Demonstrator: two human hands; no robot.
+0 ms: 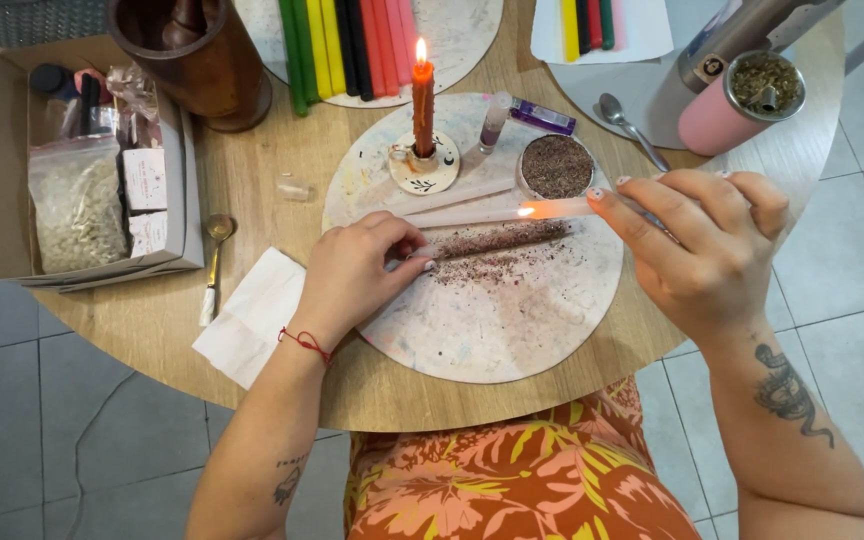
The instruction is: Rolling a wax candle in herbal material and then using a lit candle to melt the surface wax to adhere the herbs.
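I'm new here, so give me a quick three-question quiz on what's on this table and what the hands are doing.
1. True or false: the orange candle in the holder is lit.
2. What does the right hand hold? A) a spoon B) a pale candle with a flame at its end C) a cup
3. Fill in: the left hand rests its fingertips on a candle coated in dark ____ on the round board.

Key: 1 true; 2 B; 3 powder, like that in the small bowl.
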